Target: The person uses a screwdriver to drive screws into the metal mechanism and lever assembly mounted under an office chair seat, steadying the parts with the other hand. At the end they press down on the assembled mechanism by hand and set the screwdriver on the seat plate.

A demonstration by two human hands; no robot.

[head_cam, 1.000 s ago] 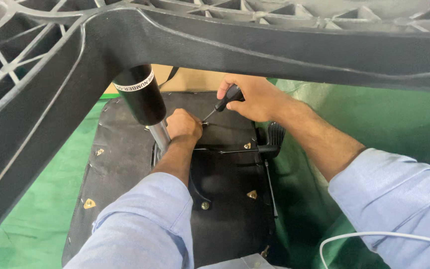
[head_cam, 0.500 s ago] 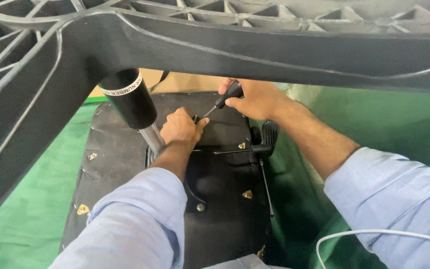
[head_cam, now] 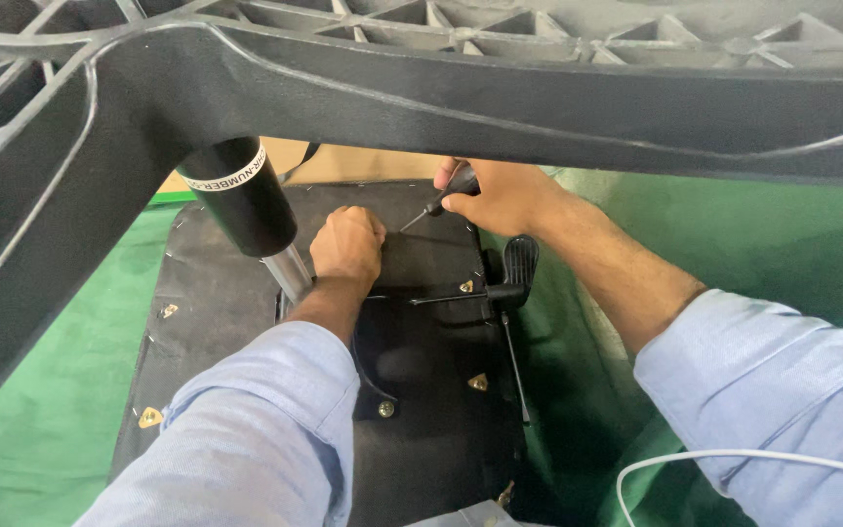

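An upturned chair seat (head_cam: pixel 217 303) with a black underside lies on green cloth. My left hand (head_cam: pixel 348 244) is closed in a fist and rests on the black metal mechanism plate (head_cam: pixel 421 361) beside the silver gas-lift column (head_cam: pixel 290 271). My right hand (head_cam: pixel 500 195) grips the black handle of a screwdriver (head_cam: pixel 438 202), whose shaft slants down and left toward my left hand. The tip is hidden behind that hand. Both arms wear light blue sleeves.
The black plastic chair base (head_cam: pixel 500 98) spans the top of the view, with one leg running down the left. A black lever with a paddle handle (head_cam: pixel 517 265) sticks out right of the plate. A white cable (head_cam: pixel 734 455) curves at bottom right. Cardboard (head_cam: pixel 363 161) lies behind.
The camera has shifted slightly. Both hands stay at the same spot on the seat underside, the right hand tilting the screwdriver a little.
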